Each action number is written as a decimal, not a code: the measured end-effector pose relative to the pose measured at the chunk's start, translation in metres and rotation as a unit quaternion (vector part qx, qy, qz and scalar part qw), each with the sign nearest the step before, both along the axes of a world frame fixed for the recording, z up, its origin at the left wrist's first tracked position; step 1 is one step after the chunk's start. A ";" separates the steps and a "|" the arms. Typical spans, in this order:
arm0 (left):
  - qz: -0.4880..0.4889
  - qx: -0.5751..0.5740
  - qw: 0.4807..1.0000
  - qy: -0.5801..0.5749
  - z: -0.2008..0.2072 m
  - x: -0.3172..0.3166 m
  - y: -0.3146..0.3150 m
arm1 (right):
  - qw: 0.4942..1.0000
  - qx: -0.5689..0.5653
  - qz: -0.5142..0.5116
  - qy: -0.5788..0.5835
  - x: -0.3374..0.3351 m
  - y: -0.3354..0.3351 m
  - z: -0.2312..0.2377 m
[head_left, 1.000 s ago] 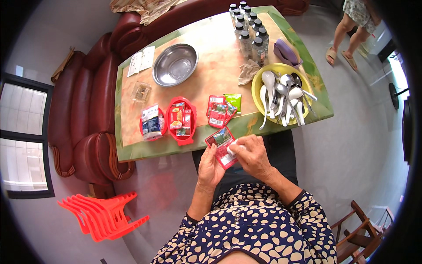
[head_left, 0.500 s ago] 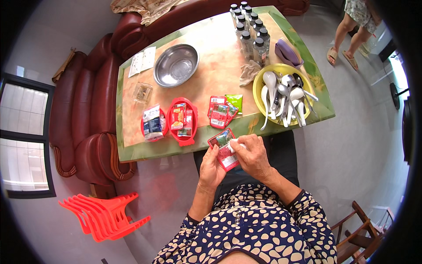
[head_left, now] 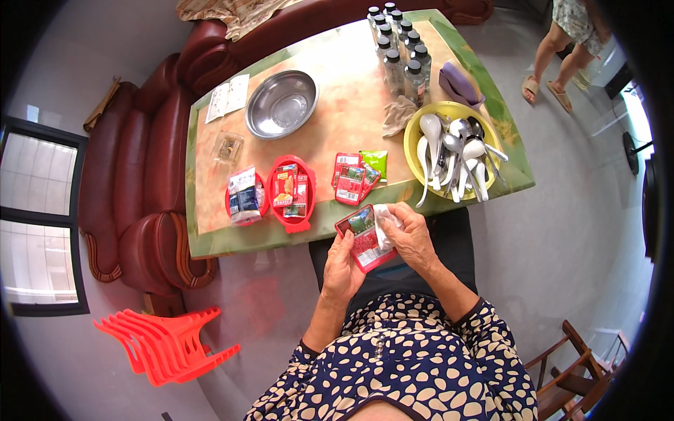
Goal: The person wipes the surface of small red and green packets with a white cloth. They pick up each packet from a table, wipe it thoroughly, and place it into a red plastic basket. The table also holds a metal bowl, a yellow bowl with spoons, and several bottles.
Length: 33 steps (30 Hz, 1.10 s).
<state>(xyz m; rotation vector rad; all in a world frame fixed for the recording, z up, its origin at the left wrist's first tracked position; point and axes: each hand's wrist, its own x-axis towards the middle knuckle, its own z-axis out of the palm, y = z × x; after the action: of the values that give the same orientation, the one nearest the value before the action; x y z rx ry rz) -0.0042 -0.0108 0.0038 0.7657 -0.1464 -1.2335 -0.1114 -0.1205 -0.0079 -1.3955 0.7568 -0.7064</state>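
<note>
Table (head_left: 344,91) bears bowl (head_left: 411,140) of spoons (head_left: 430,128); left grip (head_left: 342,266) clasps packet (head_left: 364,243), right grip (head_left: 414,240) apparently tissue (head_left: 385,223).

A dark-red leather sofa (head_left: 160,140) with carved wooden arm fronts runs along the left side, and more red seating lines the far side, with a patterned cloth (head_left: 228,17) draped over it. Pale wall (head_left: 133,42) rises behind. At far left, a dark-framed window (head_left: 38,263) has bright, pale panes. The bench (head_left: 210,242) has a marbled green border around a peach-tan top, which catches glare at its far end. Smooth grey floor (head_left: 554,210) spreads around it, glossy in places. Red plastic stools (head_left: 158,347) form a stack at lower left; a brown wooden chair (head_left: 574,372) stands at lower right. Strong light shows at the right edge.
</note>
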 end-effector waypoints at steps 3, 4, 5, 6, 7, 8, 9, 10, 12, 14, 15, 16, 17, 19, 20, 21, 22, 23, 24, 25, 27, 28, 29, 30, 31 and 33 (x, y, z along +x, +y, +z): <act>0.015 0.001 1.000 -0.001 -0.004 0.006 0.003 | 0.998 -0.022 0.017 0.049 -0.010 0.011 -0.001; 0.021 0.004 1.000 0.002 -0.006 0.007 0.005 | 0.995 -0.060 0.043 0.074 -0.016 0.013 -0.002; 0.027 0.006 1.000 0.004 -0.008 0.008 0.006 | 0.988 -0.097 0.070 0.099 -0.024 0.013 -0.003; 0.031 0.008 0.999 0.007 -0.009 0.009 0.007 | 0.978 -0.135 0.095 0.124 -0.032 0.012 -0.005; 0.033 0.011 0.999 0.014 -0.009 0.009 0.008 | 0.974 -0.150 0.100 0.138 -0.037 0.010 -0.004; 0.028 0.017 0.999 0.012 -0.009 0.010 0.007 | 0.975 -0.163 0.068 0.131 -0.037 0.009 -0.004; 0.023 0.024 0.999 0.011 -0.008 0.010 0.007 | 0.976 -0.175 0.036 0.124 -0.036 0.007 0.000; 0.019 0.030 0.999 0.011 -0.008 0.009 0.008 | 0.975 -0.187 0.005 0.118 -0.034 0.004 0.005; -0.008 0.032 0.999 0.023 -0.006 0.003 0.005 | 0.965 -0.235 -0.017 0.113 -0.020 0.000 0.014; -0.029 0.021 0.999 0.026 -0.006 -0.002 0.002 | 0.949 -0.298 -0.039 0.091 -0.005 0.000 0.013; -0.030 0.022 0.999 0.008 -0.006 -0.005 0.003 | 0.942 -0.318 -0.035 0.103 0.002 0.003 0.011; -0.030 0.022 0.999 -0.011 -0.006 -0.006 0.003 | 0.935 -0.335 -0.035 0.110 0.007 0.007 0.010; -0.035 0.028 0.999 -0.021 -0.008 -0.004 0.003 | 0.925 -0.361 -0.035 0.112 0.011 0.010 0.012; -0.044 0.045 0.997 -0.038 -0.018 0.000 0.007 | 0.914 -0.391 -0.020 0.107 0.017 0.018 0.014; -0.057 0.044 0.997 -0.039 -0.022 0.003 0.012 | 0.912 -0.398 -0.007 0.100 0.019 0.020 0.015; -0.072 0.041 0.996 -0.039 -0.024 0.008 0.014 | 0.909 -0.406 0.003 0.096 0.020 0.021 0.016; -0.087 0.037 0.995 -0.038 -0.025 0.011 0.016 | 0.907 -0.410 0.007 0.093 0.020 0.021 0.017; -0.084 0.050 0.994 -0.046 -0.025 0.011 0.017 | 0.906 -0.414 0.011 0.090 0.019 0.021 0.019; -0.072 0.047 0.995 -0.054 -0.021 0.008 0.015 | 0.904 -0.419 0.016 0.087 0.018 0.020 0.020; -0.061 0.043 0.995 -0.063 -0.016 0.004 0.012 | 0.901 -0.422 -0.002 0.104 0.016 0.018 0.018; -0.050 0.034 0.996 -0.067 -0.011 0.001 0.008 | 0.894 -0.425 -0.039 0.139 0.012 0.012 0.012; -0.050 0.028 0.996 -0.064 -0.010 0.001 0.007 | 0.897 -0.418 -0.046 0.137 0.012 0.012 0.011; -0.051 0.022 0.997 -0.060 -0.010 0.000 0.007 | 0.900 -0.412 -0.054 0.135 0.012 0.013 0.011; -0.048 0.022 0.997 -0.056 -0.011 0.001 0.006 | 0.903 -0.406 -0.061 0.132 0.013 0.013 0.011; -0.045 0.023 0.997 -0.052 -0.012 0.001 0.006 | 0.912 -0.392 -0.049 0.112 0.014 0.015 0.013; -0.064 0.056 0.994 -0.062 -0.015 0.006 0.008 | 0.915 -0.400 -0.010 0.047 0.020 0.018 0.013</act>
<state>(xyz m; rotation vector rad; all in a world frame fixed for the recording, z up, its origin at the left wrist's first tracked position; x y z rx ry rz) 0.0017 -0.0024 -0.0108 0.9438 -0.2320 -1.3245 -0.0915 -0.1027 0.0054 -2.1761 0.5681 -1.0328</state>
